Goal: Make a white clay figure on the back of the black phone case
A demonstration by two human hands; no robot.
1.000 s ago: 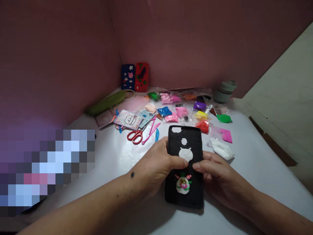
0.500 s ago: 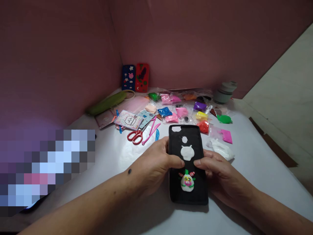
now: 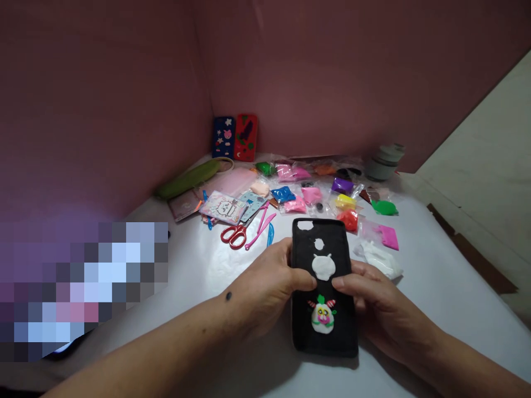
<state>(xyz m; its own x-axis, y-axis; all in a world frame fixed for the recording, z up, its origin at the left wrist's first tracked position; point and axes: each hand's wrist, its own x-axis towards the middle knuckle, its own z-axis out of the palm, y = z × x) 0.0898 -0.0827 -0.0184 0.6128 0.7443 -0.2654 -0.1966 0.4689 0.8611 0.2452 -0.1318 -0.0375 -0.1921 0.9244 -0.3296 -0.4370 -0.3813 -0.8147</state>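
Between my two hands is a black phone case (image 3: 302, 337), its back facing me and its camera cutout at the top left. My left hand (image 3: 269, 284) grips the left edge, thumb lying across the back. From the right edge my right hand (image 3: 381, 298) grips it too, thumb tip on the back and fingers curled behind. Just above the thumbs sits a flat white clay shape (image 3: 323, 267) with two small points on top. Lower down, a white clay figure (image 3: 322, 318) carries striped red horns, yellow eyes, a pink snout and green bits.
Bags of coloured clay (image 3: 312, 194) spread across the white table (image 3: 207, 354). Red-handled scissors (image 3: 234, 236), pink tools (image 3: 260, 229) and printed cards (image 3: 224, 207) lie left of centre. Two decorated cases (image 3: 245, 137) lean on the back wall. A pixelated screen (image 3: 103, 271) stands at left.
The whole scene sits slightly lower and farther right in view. Both hands keep their grip on the phone case, thumbs in nearly the same spots.
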